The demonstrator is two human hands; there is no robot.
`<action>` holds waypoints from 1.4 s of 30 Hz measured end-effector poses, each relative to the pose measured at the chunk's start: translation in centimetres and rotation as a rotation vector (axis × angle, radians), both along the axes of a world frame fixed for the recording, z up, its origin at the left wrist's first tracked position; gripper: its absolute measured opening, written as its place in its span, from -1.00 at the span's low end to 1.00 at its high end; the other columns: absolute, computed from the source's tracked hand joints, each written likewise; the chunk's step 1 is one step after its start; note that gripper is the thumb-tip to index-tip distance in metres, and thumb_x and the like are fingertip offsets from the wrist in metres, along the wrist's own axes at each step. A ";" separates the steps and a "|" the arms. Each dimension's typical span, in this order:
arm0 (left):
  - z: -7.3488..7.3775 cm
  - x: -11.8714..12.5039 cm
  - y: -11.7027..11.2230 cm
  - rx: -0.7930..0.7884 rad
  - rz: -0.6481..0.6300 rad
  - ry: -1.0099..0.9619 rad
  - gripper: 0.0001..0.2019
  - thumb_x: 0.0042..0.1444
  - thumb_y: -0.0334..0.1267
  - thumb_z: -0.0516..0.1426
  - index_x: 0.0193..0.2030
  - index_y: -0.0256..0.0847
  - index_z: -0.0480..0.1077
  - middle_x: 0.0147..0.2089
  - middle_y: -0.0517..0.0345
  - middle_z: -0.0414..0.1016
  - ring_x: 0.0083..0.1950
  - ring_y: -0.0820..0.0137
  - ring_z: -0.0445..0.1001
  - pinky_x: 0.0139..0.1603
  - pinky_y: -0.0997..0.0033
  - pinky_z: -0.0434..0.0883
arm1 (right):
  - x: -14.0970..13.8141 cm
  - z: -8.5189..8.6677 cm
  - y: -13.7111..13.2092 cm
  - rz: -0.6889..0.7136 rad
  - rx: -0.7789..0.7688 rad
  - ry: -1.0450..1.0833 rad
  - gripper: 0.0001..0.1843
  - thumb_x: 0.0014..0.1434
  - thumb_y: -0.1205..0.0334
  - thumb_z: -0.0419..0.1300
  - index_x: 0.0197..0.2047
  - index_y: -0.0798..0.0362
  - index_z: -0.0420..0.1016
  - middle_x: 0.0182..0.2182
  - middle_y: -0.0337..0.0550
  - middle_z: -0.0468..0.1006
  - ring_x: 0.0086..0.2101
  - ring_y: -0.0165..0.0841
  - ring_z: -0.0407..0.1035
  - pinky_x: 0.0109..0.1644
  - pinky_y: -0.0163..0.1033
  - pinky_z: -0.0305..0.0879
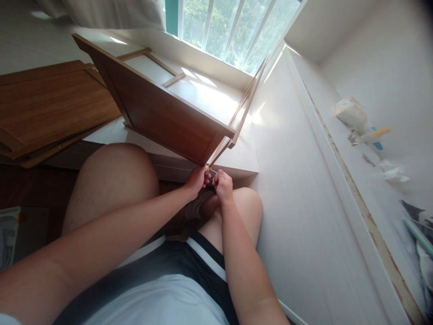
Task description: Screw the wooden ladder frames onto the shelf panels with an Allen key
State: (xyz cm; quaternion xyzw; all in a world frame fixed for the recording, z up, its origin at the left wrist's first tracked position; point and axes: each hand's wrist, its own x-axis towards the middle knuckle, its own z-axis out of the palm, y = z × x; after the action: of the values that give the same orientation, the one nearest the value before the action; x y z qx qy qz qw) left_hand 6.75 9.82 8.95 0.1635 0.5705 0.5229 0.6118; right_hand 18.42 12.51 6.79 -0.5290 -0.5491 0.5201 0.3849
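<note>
A partly assembled brown wooden furniture piece stands tilted on a white ledge, its solid panel towards me and slim wooden bars at its right side. At its lower front corner, my left hand is closed around the wooden end, fingers curled. Just to the right, my right hand is closed in a pinch on a thin, pale metal rod that points at this corner. Both hands are close together above my knees. The rod's far tip and exact kind cannot be made out.
More wooden panels lie stacked on the left. A barred window is behind the ledge, below a pale curtain. On the right rises a white partition, with a shelf beyond holding a white box and small items. A grey box sits lower left.
</note>
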 end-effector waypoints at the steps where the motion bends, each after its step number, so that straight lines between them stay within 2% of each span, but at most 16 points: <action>1: 0.0 0.0 0.0 -0.001 0.000 0.000 -0.78 0.19 -0.13 0.02 -0.23 -0.20 0.39 -0.42 0.23 0.39 -0.56 0.56 0.30 -0.60 0.58 0.16 | 0.0 0.0 0.0 0.001 0.006 -0.007 -0.48 0.29 -0.12 -0.02 -0.59 0.02 0.21 -0.69 -0.29 0.31 -0.66 -0.46 0.13 -0.55 -0.31 0.05; 12: 0.3 0.0 0.1 -0.001 -0.011 0.021 -0.77 0.20 -0.13 0.01 -0.31 -0.23 0.37 -0.46 0.23 0.36 -0.58 0.56 0.26 -0.62 0.57 0.11 | 0.3 0.5 -0.3 0.013 0.203 -0.192 -0.50 0.33 -0.06 -0.05 -0.56 0.03 0.30 -0.64 -0.30 0.35 -0.56 -0.44 0.19 -0.41 -0.35 0.13; 15: 0.4 0.0 0.1 0.002 -0.009 0.034 -0.78 0.19 -0.14 0.01 -0.32 -0.22 0.37 -0.46 0.23 0.37 -0.58 0.56 0.27 -0.62 0.57 0.11 | 0.0 0.4 -0.2 -0.008 0.131 -0.147 -0.47 0.30 -0.10 -0.03 -0.59 0.03 0.30 -0.67 -0.29 0.34 -0.60 -0.44 0.17 -0.48 -0.34 0.11; 21: 0.5 0.0 0.0 0.001 -0.014 0.048 -0.78 0.19 -0.15 0.01 -0.30 -0.23 0.40 -0.47 0.24 0.36 -0.57 0.56 0.28 -0.61 0.56 0.12 | -0.5 0.0 0.1 -0.025 -0.166 0.066 -0.45 0.23 -0.17 0.02 -0.63 0.04 0.27 -0.77 -0.27 0.32 -0.76 -0.49 0.07 -0.70 -0.34 -0.07; 27: 0.4 0.0 0.0 -0.007 -0.019 0.050 -0.78 0.18 -0.14 0.03 -0.28 -0.23 0.40 -0.47 0.24 0.37 -0.58 0.56 0.28 -0.60 0.55 0.14 | -0.7 0.0 0.1 -0.024 -0.306 0.204 -0.47 0.20 -0.14 0.05 -0.64 0.03 0.20 -0.81 -0.27 0.29 -0.80 -0.51 0.02 -0.74 -0.37 -0.13; 31: 0.3 0.0 0.1 -0.012 -0.023 0.053 -0.79 0.18 -0.14 0.03 -0.28 -0.23 0.39 -0.47 0.23 0.37 -0.57 0.55 0.28 -0.61 0.55 0.13 | -0.7 0.0 0.1 -0.034 -0.324 0.218 -0.48 0.20 -0.11 0.06 -0.65 0.03 0.19 -0.83 -0.27 0.27 -0.81 -0.51 0.02 -0.75 -0.37 -0.16; 39: 0.2 0.0 0.2 -0.008 -0.033 0.056 -0.78 0.17 -0.13 0.03 -0.27 -0.22 0.39 -0.47 0.22 0.38 -0.57 0.54 0.27 -0.61 0.55 0.12 | -0.2 -0.1 0.5 -0.092 -0.244 0.172 -0.49 0.21 -0.09 0.06 -0.65 0.03 0.19 -0.80 -0.28 0.28 -0.79 -0.52 0.00 -0.74 -0.37 -0.17; 42: 0.2 0.0 0.2 -0.006 -0.030 0.058 -0.79 0.17 -0.13 0.04 -0.29 -0.22 0.39 -0.47 0.22 0.38 -0.57 0.54 0.28 -0.61 0.55 0.12 | -0.1 0.1 0.5 -0.071 -0.215 0.160 -0.48 0.21 -0.10 0.06 -0.65 0.03 0.19 -0.79 -0.28 0.28 -0.78 -0.52 0.00 -0.73 -0.36 -0.16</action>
State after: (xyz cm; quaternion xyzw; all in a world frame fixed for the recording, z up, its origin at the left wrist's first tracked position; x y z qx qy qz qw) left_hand 6.70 10.00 9.20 0.1853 0.5872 0.5069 0.6033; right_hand 18.31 12.97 6.90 -0.5431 -0.4386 0.6026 0.3867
